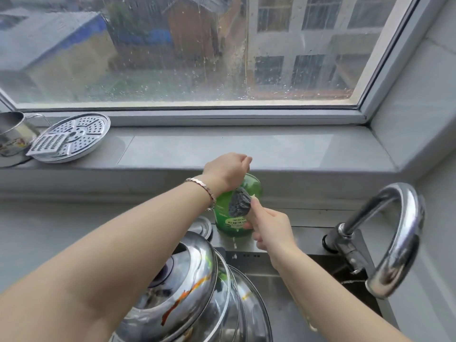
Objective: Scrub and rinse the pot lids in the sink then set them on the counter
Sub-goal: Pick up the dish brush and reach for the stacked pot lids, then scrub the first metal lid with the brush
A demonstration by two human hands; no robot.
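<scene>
- Glass window [197, 58], rain-spotted, blurred buildings beyond.
- Grey tiled sill [222, 146] under it.
- Steel pot lids [177, 280], domed, stacked overlapping, leaning in the left of the sink [249, 257]; orange streaks on the front one.
- Chrome faucet [399, 233], arched over the sink's right side.
- Perforated steamer plate [79, 134] on the sill at far left, flat grater [47, 144] lying across it.
- Green bottle [223, 208] upright on the ledge behind the sink; pale label with white writing, too small to read.
- Left hand [227, 172], fingers curled over the bottle's top.
- Right hand [269, 228], pinching a dark scouring pad [239, 202] against the bottle's front.
- Silver bracelet [202, 191] on the left wrist.
</scene>
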